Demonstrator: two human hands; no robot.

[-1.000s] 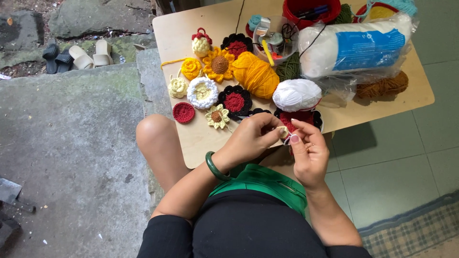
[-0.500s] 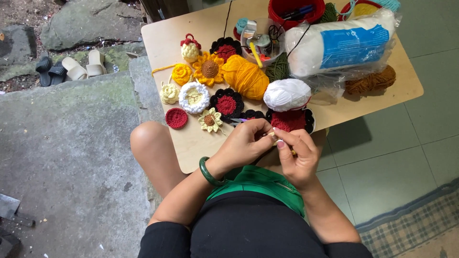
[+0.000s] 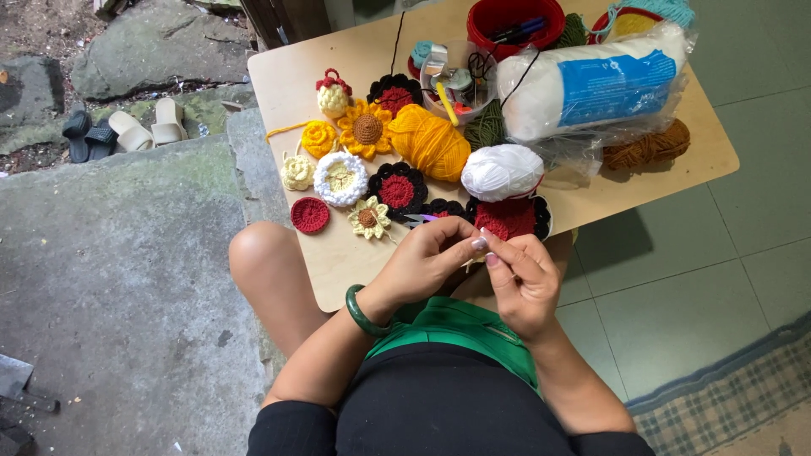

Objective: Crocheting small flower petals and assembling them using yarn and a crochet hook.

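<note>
Pinching something too small to make out, left hand (image 3: 429, 262) and right hand (image 3: 519, 279) fingers meet beside the red-and-black crocheted piece (image 3: 509, 218).

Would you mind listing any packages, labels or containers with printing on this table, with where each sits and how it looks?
Clear plastic bag: lying at the table's far right, a long roll shape filled with white stuffing.
Blue label: rectangular, on the side of that bag; its print is too small to make out.
Clear plastic tub: round, just left of the bag, full of small sewing bits.
Red basket: round, at the far edge, holding pens.
</note>
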